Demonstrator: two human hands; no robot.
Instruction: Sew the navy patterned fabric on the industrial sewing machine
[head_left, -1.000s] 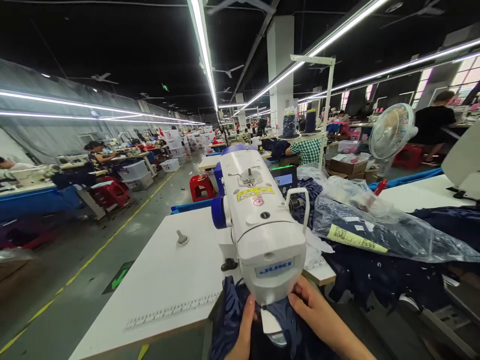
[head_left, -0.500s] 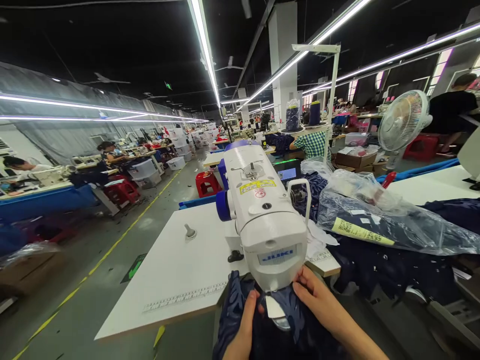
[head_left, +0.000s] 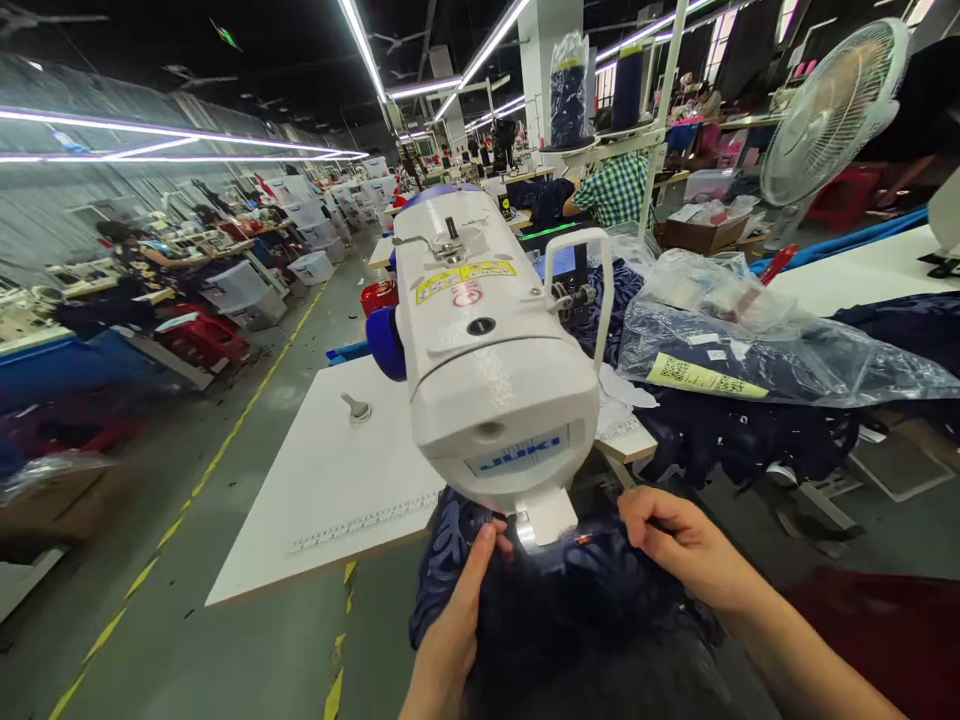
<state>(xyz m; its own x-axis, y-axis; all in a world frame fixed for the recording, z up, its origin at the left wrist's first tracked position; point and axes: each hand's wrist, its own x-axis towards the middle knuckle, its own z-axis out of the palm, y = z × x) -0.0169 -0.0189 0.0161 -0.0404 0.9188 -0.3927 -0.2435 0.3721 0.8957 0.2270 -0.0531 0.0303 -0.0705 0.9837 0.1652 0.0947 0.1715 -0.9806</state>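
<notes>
A white sewing machine (head_left: 502, 380) stands in front of me, its head over a dark navy patterned fabric (head_left: 592, 590). My left hand (head_left: 465, 600) pinches the fabric at the left of the machine's lower end, thumb on top. To the right of that end, my right hand (head_left: 679, 540) grips the fabric's edge between thumb and curled fingers. The fabric hangs down between both hands toward me. The needle area is hidden under the machine head.
A white table (head_left: 315, 470) with a printed ruler extends left. At right lie plastic-bagged dark garments (head_left: 780, 345) with a yellow label. A fan (head_left: 832, 110) stands behind them. Thread cones (head_left: 570, 100) stand beyond the machine, near a person in a checked shirt (head_left: 615, 190).
My view has moved closer and tilted down. My right hand has moved right, away from the machine head, stretching the fabric edge. My left hand stays on the fabric.
</notes>
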